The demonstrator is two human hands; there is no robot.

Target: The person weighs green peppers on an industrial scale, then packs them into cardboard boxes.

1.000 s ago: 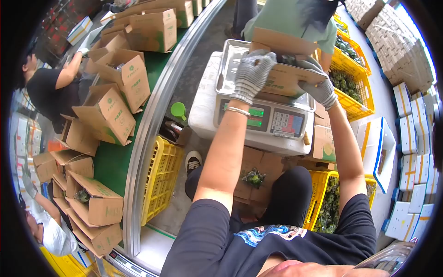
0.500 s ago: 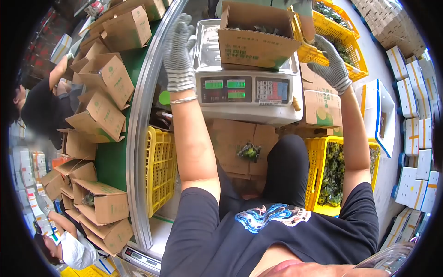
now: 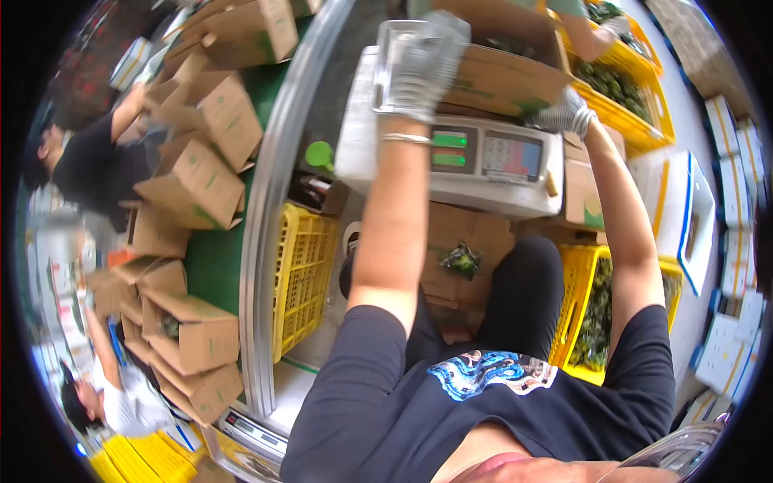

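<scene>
A cardboard box point(image 3: 503, 80) with its top open, holding dark green contents, sits over the digital scale point(image 3: 451, 189) and looks turned at an angle. My left hand point(image 3: 431, 68), in a striped grey glove, overlaps the box's left side, its fingers smeared by motion. At the near right corner, my gloved right hand point(image 3: 570, 114) is closed on the box's lower edge. Green digits glow on the scale's display point(image 3: 449, 149). Below the scale, a clear bag of green produce point(image 3: 460, 261) lies on cardboard.
Yellow crates of greens point(image 3: 616, 92) stand at the right, another yellow crate point(image 3: 304, 282) at the left. Beyond a metal rail point(image 3: 270, 201), open cardboard boxes point(image 3: 197, 181) line a green belt. Two people work there; another person's gloved hand point(image 3: 616, 26) reaches in at upper right.
Both hands have come inward to the box: the left from beside the scale, the right from open air at the right. The box has turned slightly. The whole view has shifted.
</scene>
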